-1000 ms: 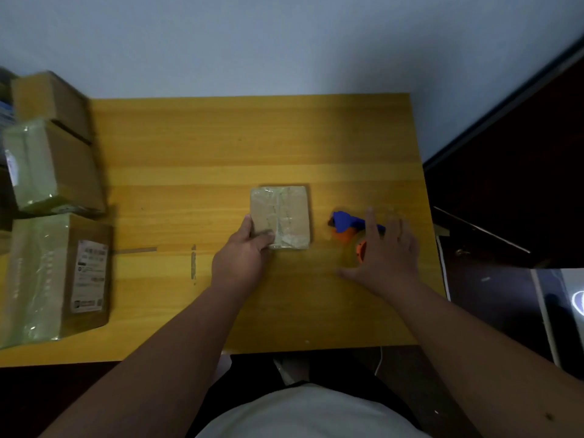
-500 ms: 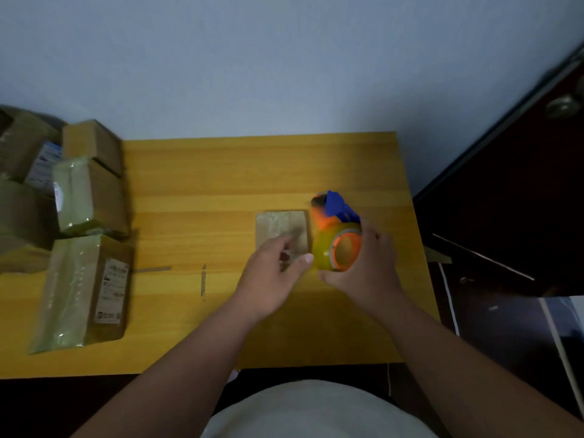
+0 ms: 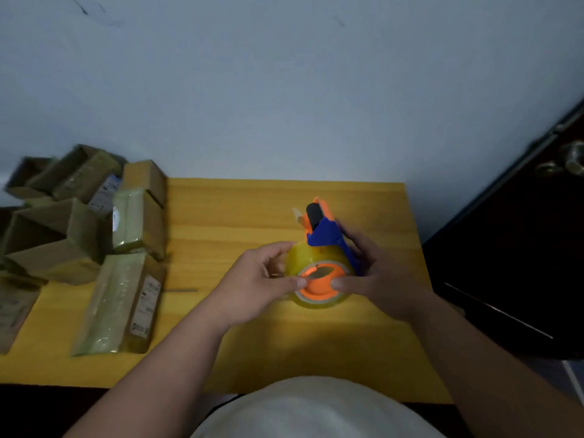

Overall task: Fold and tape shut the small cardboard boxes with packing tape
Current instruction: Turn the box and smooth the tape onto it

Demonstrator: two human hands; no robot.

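Observation:
A tape dispenser [image 3: 322, 248] with a blue and orange frame and a yellowish clear tape roll is held up over the middle of the yellow wooden table [image 3: 240, 216]. My right hand [image 3: 376, 273] grips its blue handle side, thumb on the orange hub. My left hand [image 3: 262, 282] holds the roll's left side, thumb on the hub, fingers on the tape surface. The small cardboard box from before is hidden behind my hands and the dispenser.
Several taped and open cardboard boxes [image 3: 123, 298] are piled along the table's left side. A short strip of tape [image 3: 181, 290] lies on the wood. A dark door [image 3: 537, 232] with a metal handle stands at the right; a pale wall is behind.
My right hand has lifted the dispenser off the table to the middle. My left hand left the small box and took hold of the roll. The camera tilted up.

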